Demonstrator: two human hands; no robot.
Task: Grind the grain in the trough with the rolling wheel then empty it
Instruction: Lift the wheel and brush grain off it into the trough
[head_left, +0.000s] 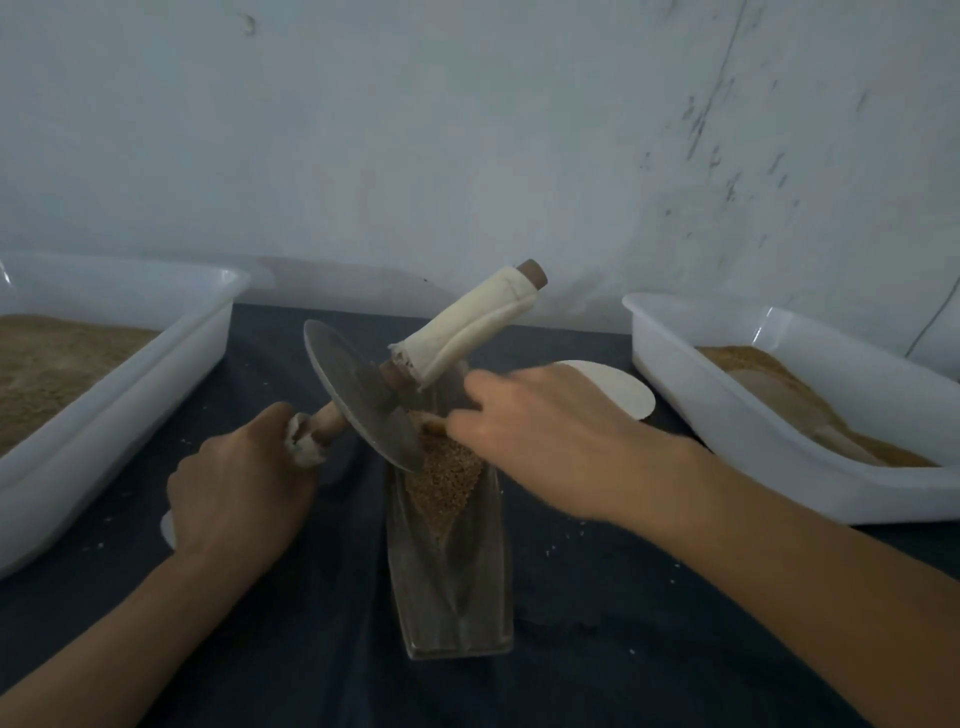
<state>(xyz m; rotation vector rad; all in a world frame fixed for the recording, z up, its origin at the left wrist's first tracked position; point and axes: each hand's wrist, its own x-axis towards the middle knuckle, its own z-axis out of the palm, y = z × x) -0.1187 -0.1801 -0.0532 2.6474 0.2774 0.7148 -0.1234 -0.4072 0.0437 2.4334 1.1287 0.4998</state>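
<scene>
A narrow metal trough (451, 582) stands lengthwise on the dark cloth, with brown grain (441, 480) heaped in its far half. The rolling wheel (358, 389), a flat metal disc on a wooden axle, is tilted over the trough with its lower edge in the grain. My left hand (241, 488) grips the near, cloth-wrapped end of the axle. The far cloth-wrapped handle (472, 322) points up and to the right, free. My right hand (540, 441) reaches across the trough below that handle, blurred, with its fingertips at the grain beside the disc.
A white plastic tub (171, 358) with pale ground grain stands at the left. A second white tub (691, 400) with brown grain stands at the right. A white disc (623, 395) lies behind my right hand. Loose grains dot the cloth-covered table (623, 623). A wall rises close behind.
</scene>
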